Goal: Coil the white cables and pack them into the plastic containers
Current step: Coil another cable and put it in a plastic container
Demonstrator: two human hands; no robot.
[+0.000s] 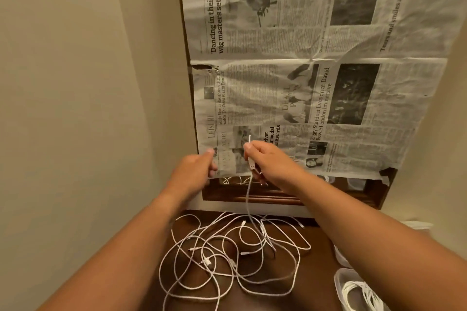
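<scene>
Newspaper (316, 70) sheets cover the upright surface ahead, hung over a dark wooden frame (252, 197) whose lower edge shows beneath them. Below, a dark brown tabletop (316, 272) carries a loose tangle of white cables (227, 255), thin cords looping over one another in wide irregular rings, with small white connector ends scattered among them. At the right edge of the table sits a clear plastic container (340, 283) that already holds a neat coil of white cable (361, 295); the rim of a second container (340, 256) shows just behind it.

Both bare forearms reach forward and up from the bottom corners, the hands raised well above the pile and in front of the newspaper. The right hand (270, 161) is closed on one cable (249, 199), pinching it near the plug: a short white tip sticks up above the fingers, a USB connector (251, 164) hangs just under the thumb, and the cord drops from there into the tangle. The left hand (194, 171) is just beside it, fingers curled into a loose fist; whether it grips any cord I cannot tell.
</scene>
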